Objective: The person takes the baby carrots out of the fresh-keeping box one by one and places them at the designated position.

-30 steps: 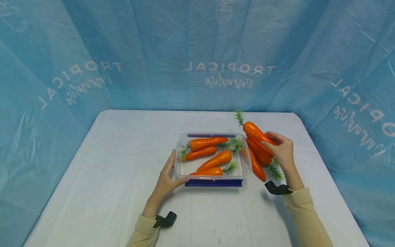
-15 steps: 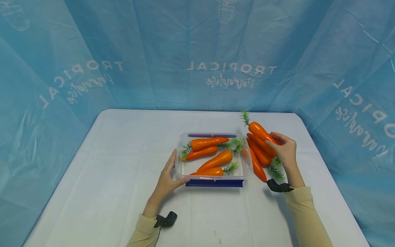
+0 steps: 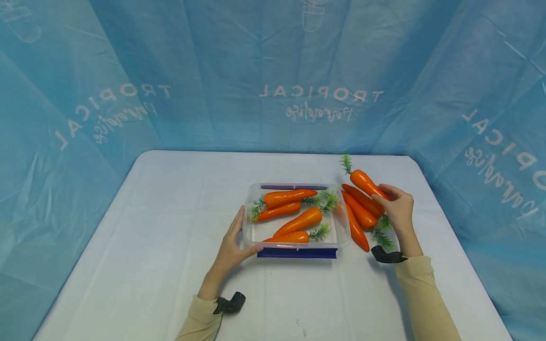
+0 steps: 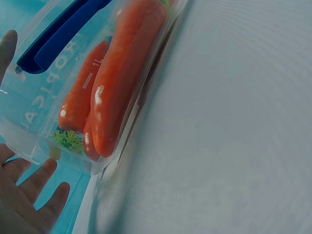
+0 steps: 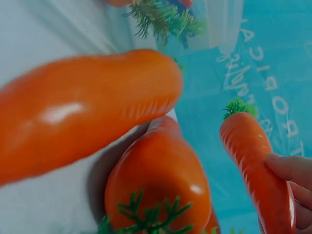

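Observation:
A clear plastic box (image 3: 295, 245) with blue clips holds several orange carrots (image 3: 298, 221) with green tops. At its left side my left hand (image 3: 230, 248) touches the wall, thumb at the near corner and fingers spread along the side; the left wrist view shows the fingers (image 4: 40, 187) beside the box. My right hand (image 3: 397, 206) pinches a carrot (image 3: 364, 181) by its narrower part, green top pointing up and away; in the right wrist view the thumb (image 5: 287, 165) lies on that carrot (image 5: 253, 165).
More carrots (image 3: 360, 212) lie in a pile against the right side of the box, partly below the held carrot, green tops towards the right wrist. A white-covered table (image 3: 179, 199) carries everything, with a blue printed curtain (image 3: 230, 123) around it.
My right hand has moved slightly to the right with the carrot, which now sits farther from the box and shows more of the pile beneath. My left hand keeps its place on the box.

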